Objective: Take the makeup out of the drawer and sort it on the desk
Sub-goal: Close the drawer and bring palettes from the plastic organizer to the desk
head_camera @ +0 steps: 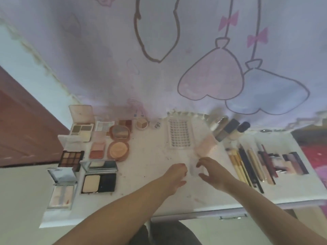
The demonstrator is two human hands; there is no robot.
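Observation:
Makeup lies sorted on the white desk (pixel 150 156). Open palettes and powder compacts (pixel 99 175) fill the left side. A clear lash tray (pixel 179 134) sits at the back middle, with foundation bottles (pixel 230 129) to its right. Brushes and pencils (pixel 247 167) and lipsticks (pixel 283 163) lie in rows on the right. A blurred pink bottle (pixel 207 145) is in front of the foundation bottles. A small clear item (pixel 193 167) stands between my hands. My left hand (pixel 177 174) is curled just left of it. My right hand (pixel 212 170) has its fingers spread just right of it, not closed on it.
A drawer handle (pixel 233 217) shows under the desk's front edge on the right. A cloth with heart-shaped balloon drawings (pixel 212 76) hangs behind the desk. A reddish-brown surface (pixel 26 124) lies to the left, and my dark-clothed lap (pixel 166 232) is below the desk.

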